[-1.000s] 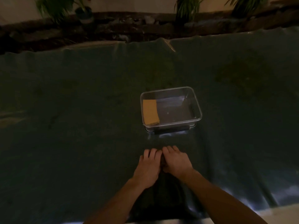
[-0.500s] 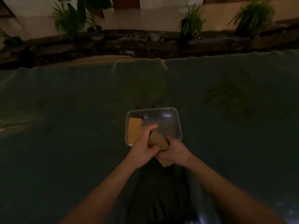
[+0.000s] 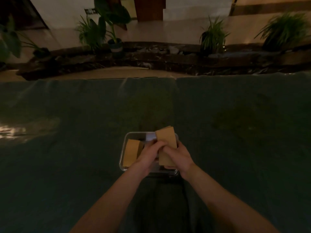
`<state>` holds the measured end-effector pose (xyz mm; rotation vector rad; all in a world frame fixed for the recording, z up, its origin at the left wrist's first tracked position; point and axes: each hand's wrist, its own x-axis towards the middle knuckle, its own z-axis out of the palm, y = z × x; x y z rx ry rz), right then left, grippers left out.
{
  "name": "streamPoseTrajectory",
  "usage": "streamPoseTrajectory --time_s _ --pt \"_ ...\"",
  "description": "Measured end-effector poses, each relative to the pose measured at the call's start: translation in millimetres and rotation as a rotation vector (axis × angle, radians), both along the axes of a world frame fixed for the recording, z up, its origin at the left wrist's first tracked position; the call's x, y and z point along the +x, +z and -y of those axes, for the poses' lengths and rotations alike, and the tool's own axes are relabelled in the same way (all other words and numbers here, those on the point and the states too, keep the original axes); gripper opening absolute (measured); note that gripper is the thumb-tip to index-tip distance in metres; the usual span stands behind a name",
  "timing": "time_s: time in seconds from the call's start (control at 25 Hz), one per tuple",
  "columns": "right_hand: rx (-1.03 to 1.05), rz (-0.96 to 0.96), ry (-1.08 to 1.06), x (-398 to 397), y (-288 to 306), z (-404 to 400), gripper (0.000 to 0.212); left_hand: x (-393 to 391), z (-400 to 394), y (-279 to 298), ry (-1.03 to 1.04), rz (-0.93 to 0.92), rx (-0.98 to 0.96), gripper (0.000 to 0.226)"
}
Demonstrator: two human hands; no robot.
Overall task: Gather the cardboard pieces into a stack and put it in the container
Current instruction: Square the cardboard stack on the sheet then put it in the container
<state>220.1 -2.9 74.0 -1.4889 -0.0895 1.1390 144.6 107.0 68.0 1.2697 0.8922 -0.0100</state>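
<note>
A clear plastic container (image 3: 125,142) sits on the dark green cloth in front of me. Inside its left part lies a stack of tan cardboard pieces (image 3: 131,152). Both my hands hold a second cardboard stack (image 3: 166,137) upright over the container's right half. My left hand (image 3: 148,155) grips its left side and my right hand (image 3: 178,154) wraps the right side, fingers meeting in the middle. The stack's lower end (image 3: 164,160) shows between my palms.
The green cloth (image 3: 67,140) covers the whole table, with a bright glare patch at the far left edge. Beyond the table's far edge run a dark stone border and several potted plants (image 3: 212,37).
My hands went from lying flat on the cloth near me to lifting a cardboard stack and carrying it forward over the container. The view tilted up.
</note>
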Motion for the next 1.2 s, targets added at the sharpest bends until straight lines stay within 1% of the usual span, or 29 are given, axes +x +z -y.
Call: streamPoseTrajectory --time_s 0.04,0.08,0.16,0.2,0.28,0.32,0.36,0.4,0.44,0.48,0.52,0.56,0.6,0.64,0.72,0.76,0.88,0.92,1.04,1.2 --pt "-0.031 0.011 0.011 3 -2 -5 0.044 1 -4 -3 0.002 -0.007 -0.057 0.041" --pt "-0.061 0.015 0.029 4 -5 -10 0.050 2 -8 -6 0.008 -0.015 -0.084 0.038" --pt "-0.116 0.020 0.080 8 -11 -19 0.059 9 -19 -13 0.011 -0.028 -0.136 0.042" --pt "-0.140 0.014 0.113 11 -12 -21 0.059 12 -25 -18 0.010 -0.032 -0.164 0.047" --pt "-0.184 0.024 0.146 22 -17 -22 0.048 18 -35 -25 0.025 -0.041 -0.218 0.055" --pt "-0.204 0.059 0.101 29 -21 -21 0.039 20 -41 -30 0.023 -0.048 -0.235 0.059" --pt "-0.226 0.118 -0.006 37 -27 -21 0.031 20 -46 -35 0.006 -0.071 -0.232 0.061" --pt "-0.270 0.208 -0.135 45 -35 -20 0.024 20 -49 -39 -0.027 -0.108 -0.206 0.059" --pt "-0.330 0.306 -0.232 53 -44 -19 0.023 19 -50 -43 -0.059 -0.148 -0.183 0.053" --pt "-0.389 0.385 -0.241 60 -52 -19 0.031 17 -50 -47 -0.081 -0.182 -0.166 0.047" --pt "-0.441 0.424 -0.172 64 -62 -20 0.042 16 -50 -51 -0.090 -0.216 -0.166 0.043" --pt "-0.477 0.418 -0.088 68 -72 -21 0.048 16 -52 -56 -0.086 -0.250 -0.174 0.044" --pt "-0.486 0.372 -0.029 70 -81 -22 0.045 17 -53 -62 -0.072 -0.283 -0.180 0.047" --pt "-0.471 0.309 -0.012 71 -87 -22 0.038 18 -53 -65 -0.060 -0.306 -0.188 0.049" --pt "-0.415 0.213 -0.065 72 -92 -19 0.023 24 -53 -71 -0.048 -0.324 -0.197 0.047" --pt "-0.388 0.194 -0.088 73 -93 -17 0.020 28 -52 -73 -0.042 -0.334 -0.201 0.044" --pt "-0.364 0.158 -0.091 75 -92 -12 0.016 38 -46 -80 -0.033 -0.365 -0.203 0.025" --pt "-0.365 0.148 -0.086 76 -93 -12 0.014 40 -43 -83 -0.030 -0.379 -0.192 0.021" --pt "-0.372 0.138 -0.066 79 -96 -13 0.009 46 -37 -93 -0.012 -0.404 -0.151 0.025" --pt "-0.362 0.150 -0.081 80 -97 -13 0.013 50 -31 -109 0.008 -0.407 -0.060 0.026"
